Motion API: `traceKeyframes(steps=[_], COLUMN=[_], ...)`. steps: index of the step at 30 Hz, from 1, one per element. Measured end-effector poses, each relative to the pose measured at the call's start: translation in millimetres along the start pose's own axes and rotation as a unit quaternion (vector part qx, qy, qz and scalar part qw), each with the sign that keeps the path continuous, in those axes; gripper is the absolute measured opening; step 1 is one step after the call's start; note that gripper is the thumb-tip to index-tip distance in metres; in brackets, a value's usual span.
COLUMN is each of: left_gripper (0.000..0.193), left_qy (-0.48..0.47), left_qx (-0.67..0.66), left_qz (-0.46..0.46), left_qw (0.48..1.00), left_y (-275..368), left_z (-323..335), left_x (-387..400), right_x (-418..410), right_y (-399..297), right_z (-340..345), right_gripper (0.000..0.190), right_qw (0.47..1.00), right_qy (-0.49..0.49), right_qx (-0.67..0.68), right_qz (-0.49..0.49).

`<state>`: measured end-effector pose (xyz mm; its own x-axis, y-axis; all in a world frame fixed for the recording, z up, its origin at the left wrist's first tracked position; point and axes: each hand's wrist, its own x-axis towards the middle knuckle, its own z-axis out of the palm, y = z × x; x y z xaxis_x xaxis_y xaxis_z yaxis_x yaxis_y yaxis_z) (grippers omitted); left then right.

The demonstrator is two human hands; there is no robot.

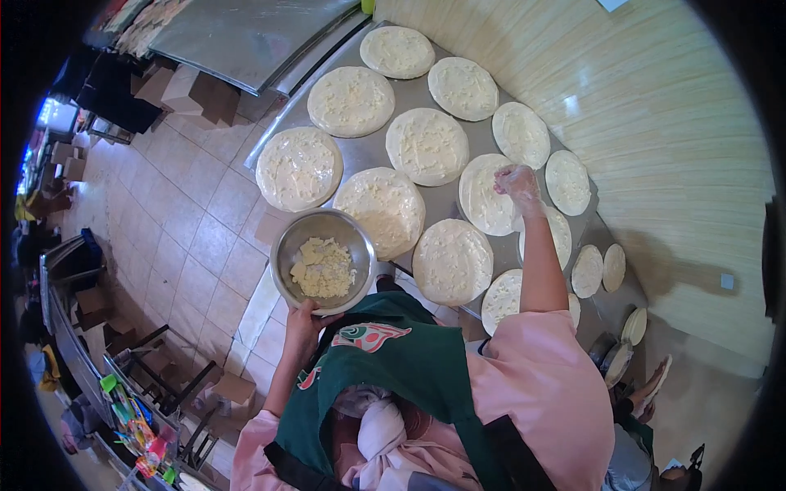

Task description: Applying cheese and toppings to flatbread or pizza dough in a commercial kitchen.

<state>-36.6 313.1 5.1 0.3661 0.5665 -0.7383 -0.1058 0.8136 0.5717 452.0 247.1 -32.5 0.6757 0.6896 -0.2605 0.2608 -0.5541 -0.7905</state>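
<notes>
My left hand (306, 325) grips the near rim of a steel bowl (280, 245), tilted so that its inside shows. Crumbled, pale yellow cheese-like filling (322, 267) lies in the bowl. Over a round of flat dough (485, 193) hangs my right hand (519, 184), floury, with its fingers curled in; whether it holds crumbs cannot be made out. Several more dough rounds, spread with a pale creamy layer and crumbs, cover the steel table (368, 147), among them one beside the bowl (384, 212) and one nearer my body (453, 262).
A wood-patterned wall (645, 123) borders the table on the right. Another steel table (245, 37) stands at upper left, cardboard boxes (196, 95) below it. A co-worker's hands hold a flat dough round (660, 375) at lower right. Metal racks and tiled floor (202, 208) lie left.
</notes>
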Motion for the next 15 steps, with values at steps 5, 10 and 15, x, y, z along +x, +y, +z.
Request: traceKeyframes(steps=[5, 10, 15], left_gripper=[0.045, 0.045, 0.046], left_qy=[-0.022, -0.019, -0.018], left_qx=[0.010, 0.008, -0.009], left_qz=[-0.008, -0.020, -0.026], left_qw=[1.000, 1.000, 0.999], left_y=[-5, -4, -6], left_z=[1, -2, -3], left_x=[6, 4, 5], right_x=[2, -31, -49], right_y=[1, -23, 32], right_z=[2, 0, -27], right_gripper=[0.014, 0.016, 0.013], right_qw=[0.999, 0.994, 0.990], right_qy=[0.020, -0.032, -0.003], right_qx=[0.011, -0.092, -0.144], right_qz=[-0.046, 0.052, -0.006])
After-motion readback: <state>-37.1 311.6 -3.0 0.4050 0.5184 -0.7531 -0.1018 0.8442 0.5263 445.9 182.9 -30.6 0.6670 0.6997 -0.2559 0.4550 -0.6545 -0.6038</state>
